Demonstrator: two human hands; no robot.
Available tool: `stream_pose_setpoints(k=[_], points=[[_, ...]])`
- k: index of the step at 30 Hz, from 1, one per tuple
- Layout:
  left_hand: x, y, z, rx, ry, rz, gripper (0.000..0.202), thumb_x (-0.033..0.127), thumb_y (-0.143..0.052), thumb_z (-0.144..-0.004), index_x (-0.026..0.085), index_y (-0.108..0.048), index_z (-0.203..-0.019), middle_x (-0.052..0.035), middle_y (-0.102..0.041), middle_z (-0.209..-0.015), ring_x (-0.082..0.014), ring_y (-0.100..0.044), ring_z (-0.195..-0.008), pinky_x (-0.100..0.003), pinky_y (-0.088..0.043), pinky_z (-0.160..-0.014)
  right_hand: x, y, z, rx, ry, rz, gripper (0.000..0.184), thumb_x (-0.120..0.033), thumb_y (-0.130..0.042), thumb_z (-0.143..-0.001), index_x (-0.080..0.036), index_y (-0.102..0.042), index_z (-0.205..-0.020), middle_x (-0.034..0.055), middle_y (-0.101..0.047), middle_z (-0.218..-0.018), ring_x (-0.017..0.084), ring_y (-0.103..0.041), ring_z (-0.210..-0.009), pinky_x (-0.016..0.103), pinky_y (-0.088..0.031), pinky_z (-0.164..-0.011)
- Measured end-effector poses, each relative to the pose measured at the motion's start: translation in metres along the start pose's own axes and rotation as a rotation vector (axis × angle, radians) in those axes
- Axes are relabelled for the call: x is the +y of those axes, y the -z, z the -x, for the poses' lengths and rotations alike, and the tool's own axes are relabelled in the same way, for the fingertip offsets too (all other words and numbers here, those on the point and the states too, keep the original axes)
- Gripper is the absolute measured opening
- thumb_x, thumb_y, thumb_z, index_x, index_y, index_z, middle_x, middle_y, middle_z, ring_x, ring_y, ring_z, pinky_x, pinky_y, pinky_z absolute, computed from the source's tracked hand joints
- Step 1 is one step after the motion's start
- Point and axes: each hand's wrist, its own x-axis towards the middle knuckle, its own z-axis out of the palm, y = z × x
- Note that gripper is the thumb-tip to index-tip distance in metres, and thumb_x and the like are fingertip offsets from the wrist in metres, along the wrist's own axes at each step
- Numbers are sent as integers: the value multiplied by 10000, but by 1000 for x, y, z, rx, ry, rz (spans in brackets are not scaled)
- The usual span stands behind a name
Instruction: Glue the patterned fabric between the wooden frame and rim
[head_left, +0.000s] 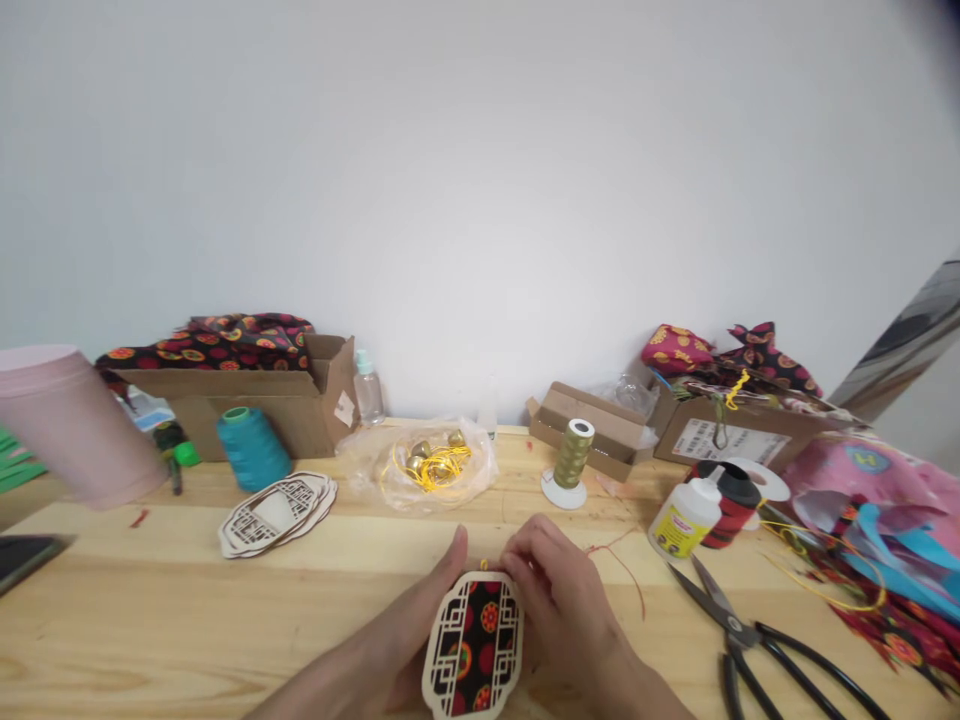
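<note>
A lattice-cut wooden ornament [474,645] with black, red and orange patterned fabric in its middle is held upright at the bottom centre. A short bit of yellow cord [484,565] shows at its top edge. Around the left side and back of the ornament is my left hand [427,610], its thumb pointing up and its other fingers hidden behind the piece. The curled fingers of my right hand [559,590] close on the upper right edge, close to the yellow cord. Whether the right fingertips also hold the cord is hidden.
Wooden lattice pieces [277,515] lie left, by a teal thread cone [253,450]. Behind sits a plastic bag [480,470] with bells and yellow cords. Gold thread [574,455] stands to its right. Black-handled scissors [739,630] and a glue bottle [684,515] are at right.
</note>
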Motion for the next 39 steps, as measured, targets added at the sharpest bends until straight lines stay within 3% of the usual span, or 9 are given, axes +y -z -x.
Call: stream_pose_setpoints(k=[4, 10, 18, 20, 23, 27, 33, 39], points=[[1, 0, 2, -20, -6, 8, 694, 697, -333, -711, 119, -621, -967, -89, -723, -727, -215, -652, -741, -333, -410, -790, 4, 0, 2, 34, -29, -80, 173, -183, -408, -870, -210, -447, -704, -9, -510, -694, 127, -497, -628, 233, -392, -564], [1, 0, 2, 9, -14, -30, 752, 715, -322, -698, 76, -645, -926, -114, -721, -731, -204, -646, -748, -292, -419, -747, 6, 1, 0, 43, 224, 8, 142, -178, -493, -847, -202, -611, -772, 28, -584, -747, 136, -541, -684, 225, -419, -587], [1, -1, 1, 23, -29, -108, 748, 725, -322, -685, 93, -660, -900, -105, -723, -742, -203, -644, -751, -296, -420, -766, -4, 4, -2, 25, 426, 395, 221, -144, -419, -861, -174, -574, -707, 44, -580, -665, 168, -491, -587, 267, -370, -493], [0, 0, 2, 16, -26, -102, 752, 725, -313, -688, 98, -655, -925, -105, -724, -758, -206, -645, -765, -301, -419, -777, -4, 3, -1, 24, 385, 407, 203, -148, -405, -866, -184, -543, -722, 38, -570, -688, 168, -500, -596, 266, -361, -498], [0, 3, 3, -21, -57, -101, 748, 722, -301, -691, 138, -618, -1034, -94, -722, -832, -216, -640, -820, -323, -416, -799, -2, 2, 0, 32, 186, 243, 176, -179, -385, -879, -203, -489, -740, 20, -549, -738, 142, -518, -603, 246, -369, -518], [0, 12, 4, -49, -269, -242, 637, 645, -388, -727, 212, -533, -1171, -86, -679, -1027, -249, -589, -974, -397, -374, -888, 0, 6, 1, 98, -3, 28, 180, -222, -338, -889, -219, -397, -719, -10, -483, -692, 132, -482, -604, 241, -367, -545], [6, 17, 7, -111, -419, -446, 662, 607, -525, -673, 215, -509, -1206, -107, -620, -1140, -296, -500, -1110, -427, -337, -950, -1, 9, 3, 102, -120, -100, 236, -313, -235, -913, -225, -363, -735, -34, -401, -626, 134, -423, -554, 249, -335, -524], [5, 22, 10, -101, -453, -588, 635, 516, -627, -654, 256, -490, -1216, -91, -594, -1185, -295, -490, -1120, -423, -340, -953, 2, 12, 4, 146, -74, 17, 347, -329, -284, -896, -226, -259, -565, -54, -317, -488, 114, -361, -438, 242, -251, -436]])
